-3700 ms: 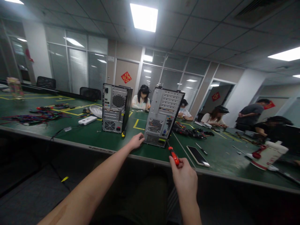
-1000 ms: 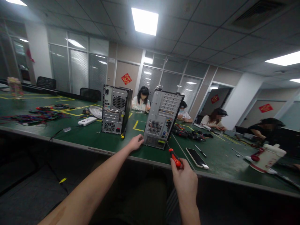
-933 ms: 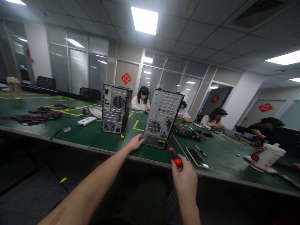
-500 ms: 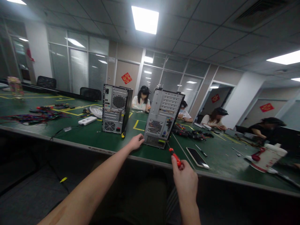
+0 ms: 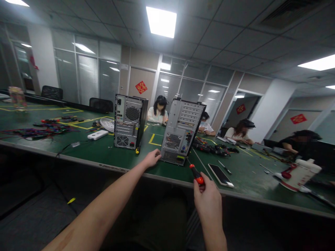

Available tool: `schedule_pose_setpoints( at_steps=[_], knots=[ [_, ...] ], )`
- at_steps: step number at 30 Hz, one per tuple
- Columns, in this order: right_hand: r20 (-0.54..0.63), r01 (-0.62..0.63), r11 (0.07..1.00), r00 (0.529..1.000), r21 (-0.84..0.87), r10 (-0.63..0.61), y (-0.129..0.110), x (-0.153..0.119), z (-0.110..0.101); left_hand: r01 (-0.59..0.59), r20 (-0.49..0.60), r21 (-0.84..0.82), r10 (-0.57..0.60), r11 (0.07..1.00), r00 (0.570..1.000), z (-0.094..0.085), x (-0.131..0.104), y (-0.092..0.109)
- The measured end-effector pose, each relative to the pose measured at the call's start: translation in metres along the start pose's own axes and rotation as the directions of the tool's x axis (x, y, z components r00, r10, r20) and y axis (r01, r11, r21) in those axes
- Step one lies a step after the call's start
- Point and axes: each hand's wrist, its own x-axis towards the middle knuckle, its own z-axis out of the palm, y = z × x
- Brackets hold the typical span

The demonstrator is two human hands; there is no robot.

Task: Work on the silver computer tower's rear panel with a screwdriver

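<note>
A silver and black computer case (image 5: 175,130) stands upright with its back panel toward me. My left hand (image 5: 153,158) is closed against its lower left edge, the fingertips partly hidden by the case. My right hand (image 5: 208,195) grips the end of a red and black screwdriver (image 5: 196,175). The thin shaft points up and left to the case's lower right corner; whether its tip sits on a screw is too small to tell. To the left stands a second computer case (image 5: 127,122), with a yellow-ended tool (image 5: 137,151) at its foot.
Right of the case lie a phone (image 5: 220,175), a thin pen-like tool (image 5: 225,167) and black cables (image 5: 213,148). A white cup (image 5: 300,175) stands farther right. Bundled wires (image 5: 44,129) and a white device (image 5: 97,135) lie left. Several people sit across the green table (image 5: 86,153).
My right hand has moved slightly right, and the screwdriver handle has turned in its fingers. My left hand and the cases have stayed put.
</note>
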Motion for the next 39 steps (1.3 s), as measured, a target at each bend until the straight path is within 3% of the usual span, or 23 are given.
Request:
schedule_pose_setpoints(
  at_steps=[9, 16, 21, 26, 33, 39],
  knots=[
    [0.099, -0.147, 0.976, 0.981, -0.164, 0.164, -0.006, 0.004, -0.001, -0.018, -0.005, 0.011, 0.018, 1.000, 1.000, 0.000, 0.000, 0.000],
    [-0.005, -0.005, 0.994, 1.000, -0.113, 0.005, -0.003, 0.000, -0.002, 0.001, 0.002, 0.018, -0.001, 1.000, 1.000, 0.002, 0.002, -0.003],
    [0.127, -0.149, 0.972, 0.977, -0.183, 0.173, -0.010, 0.003, -0.005, -0.009, 0.007, 0.023, 0.008, 1.000, 1.000, 0.001, 0.002, -0.004],
    [0.186, -0.170, 0.954, 0.958, -0.246, 0.219, -0.016, 0.005, -0.007, -0.003, 0.018, 0.012, 0.002, 1.000, 1.000, 0.001, 0.001, -0.003],
    [0.002, -0.014, 0.988, 1.000, -0.154, 0.015, -0.002, 0.001, -0.002, 0.002, 0.018, 0.004, -0.002, 1.000, 1.000, 0.001, 0.001, -0.002],
    [0.151, -0.145, 0.950, 0.970, -0.278, 0.192, -0.011, 0.004, -0.006, -0.005, 0.002, 0.002, 0.005, 1.000, 1.000, 0.001, 0.001, -0.002]
  ],
)
